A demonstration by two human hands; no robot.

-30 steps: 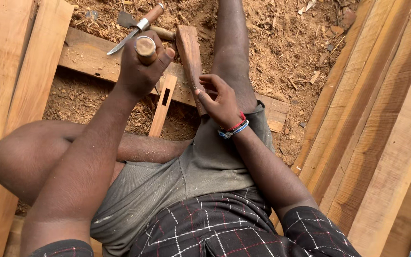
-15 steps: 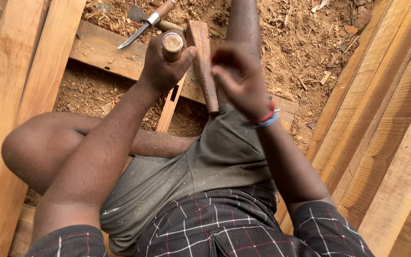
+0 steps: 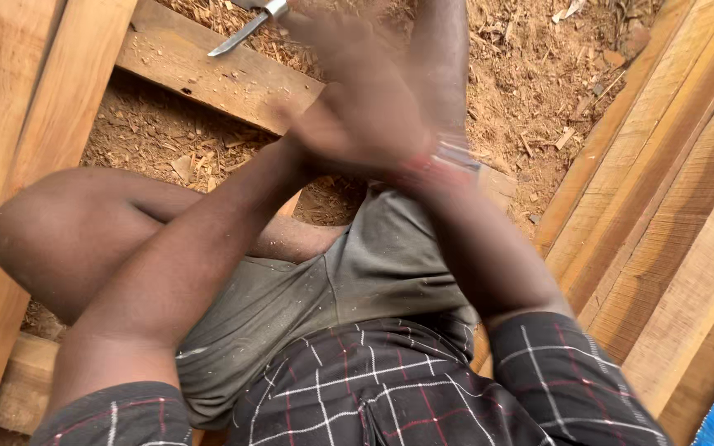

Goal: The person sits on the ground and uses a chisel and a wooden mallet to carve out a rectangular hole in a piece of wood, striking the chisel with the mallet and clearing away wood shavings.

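Behind the blurred, seemingly overlapping hands lies a blade.

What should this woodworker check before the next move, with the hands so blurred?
1. Sight of the hands: not ok. Left hand and right hand overlap in a motion blur.
2. Grip on whatever is held: cannot tell, blur hides it.
3. Loose metal blade on the plank: ok, lying apart from both hands.
4. Bare knee near the work: ok, off to the side of the hands.
5. Ground: not ok, covered with wood chips.
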